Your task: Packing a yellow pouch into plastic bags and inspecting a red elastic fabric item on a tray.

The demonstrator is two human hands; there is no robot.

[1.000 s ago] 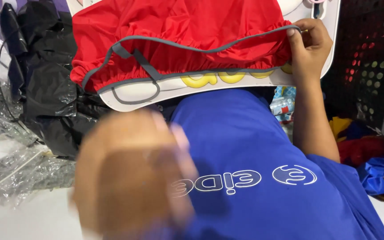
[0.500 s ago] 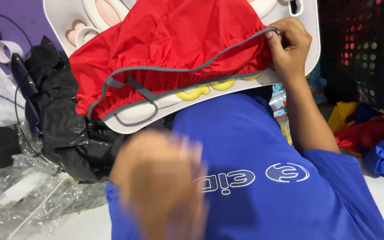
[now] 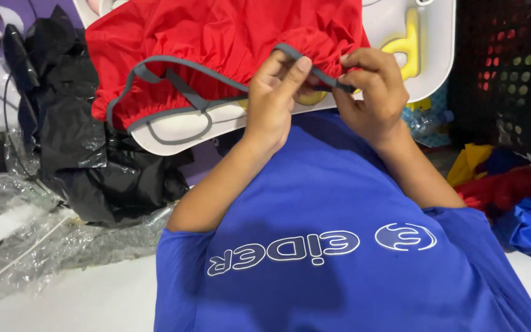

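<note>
The left hand [image 3: 276, 92] and right hand [image 3: 370, 92] both pinch the grey elastic hem band [image 3: 216, 77] of the gathered red fabric garment [image 3: 216, 43]. The garment lies across the near edge of a white plastic tray [image 3: 173, 132].

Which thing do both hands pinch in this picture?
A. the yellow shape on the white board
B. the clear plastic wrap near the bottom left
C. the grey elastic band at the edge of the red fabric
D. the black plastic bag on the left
C: the left hand and the right hand both pinch the grey elastic band at the gathered edge of the red fabric.
</note>
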